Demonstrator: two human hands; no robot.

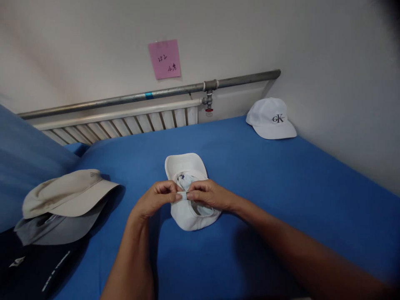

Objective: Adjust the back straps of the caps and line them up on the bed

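Note:
A white baseball cap lies upside down on the blue-covered surface, its brim pointing away from me and its inside showing. Across its back opening runs the cap's strap. My left hand pinches the strap from the left, thumb on top. From the other side my right hand pinches the same strap, its thumb close to the left one. Both hands are closed, and the fingers beneath the strap are partly hidden.
Stacked at the left are a beige cap, a grey cap and a dark cap. Another white cap with black letters sits at the far right corner. A radiator, a metal pipe and a pink note line the wall.

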